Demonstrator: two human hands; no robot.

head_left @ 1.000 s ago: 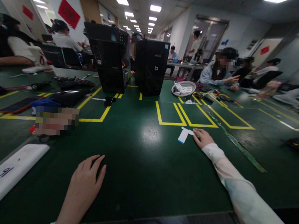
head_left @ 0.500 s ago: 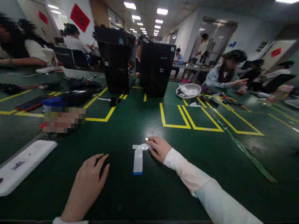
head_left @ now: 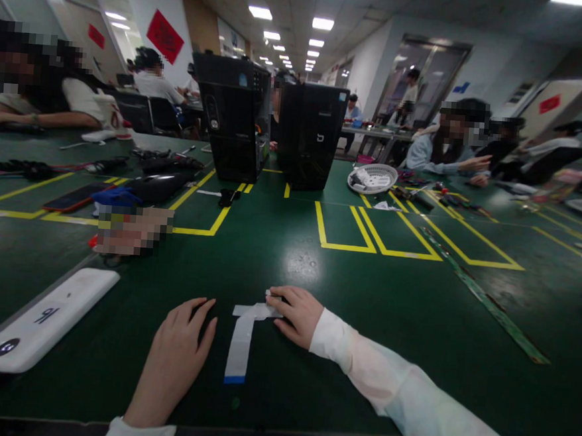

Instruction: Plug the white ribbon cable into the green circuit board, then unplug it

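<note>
White flat cable [head_left: 241,347] lying on the green table [head_left: 366,283], around half past six in the view, blue end towards six! The right hand [head_left: 297,315] is on its upper arm at one o'clock, thumb and fingers pinched narrow around it. Nine o'clock from the cable, left hand [head_left: 183,337], palm down, fingers loosely apart. Farther out at nine, a white casing [head_left: 44,320]; black computer towers [head_left: 309,136] near twelve, pale basket [head_left: 386,179] at one!

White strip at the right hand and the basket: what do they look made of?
The white strip is probably thin plastic film with a satin finish: it lies flat, faintly shiny, with a blue end. The basket looks like rigid, pale plastic, judging by its holed sides; its finish is too distant to judge.
</note>
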